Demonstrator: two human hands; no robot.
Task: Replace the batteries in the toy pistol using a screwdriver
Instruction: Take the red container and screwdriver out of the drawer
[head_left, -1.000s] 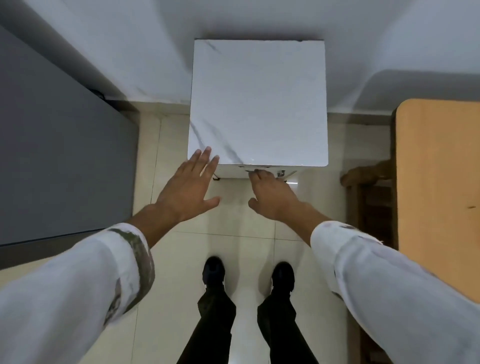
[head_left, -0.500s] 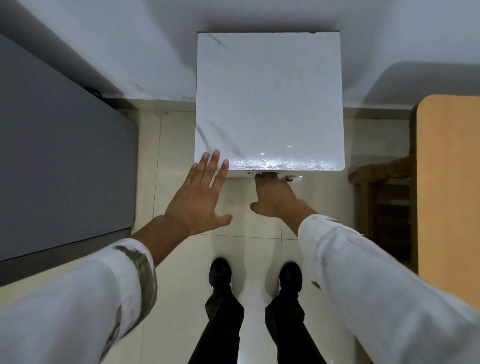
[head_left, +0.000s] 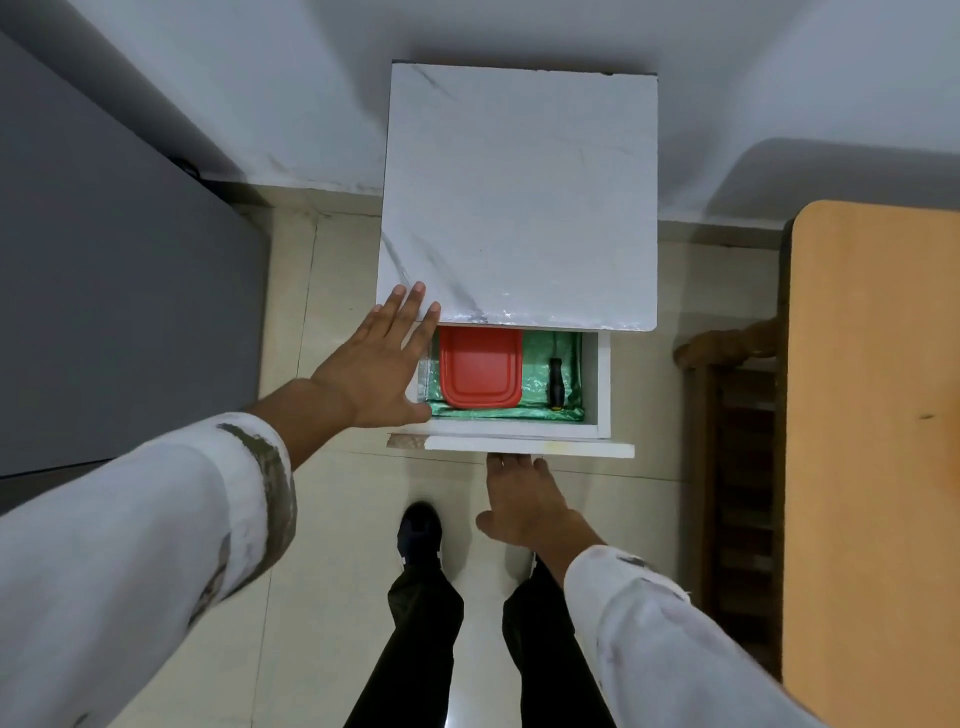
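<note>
The drawer (head_left: 602, 387) stands part open under the top (head_left: 519, 208); the left hand (head_left: 374, 364) lies flat on the top's near corner, fingers straight, holding nothing; the right hand (head_left: 524, 504) reaches under the drawer's front, fingertips hidden, so I cannot tell if it grips. 1 screwdriver (head_left: 556, 382) lies on the liner (head_left: 535, 379) at the drawer's right, apart from a red box (head_left: 480, 369); no pistol shows. Best to brace the top and pull straight and slowly, then free the right hand for the screwdriver.

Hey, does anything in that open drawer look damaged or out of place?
The drawer front shows a brown patch at its left end, where the white facing seems missing. Red container and screwdriver lie flat inside.
</note>
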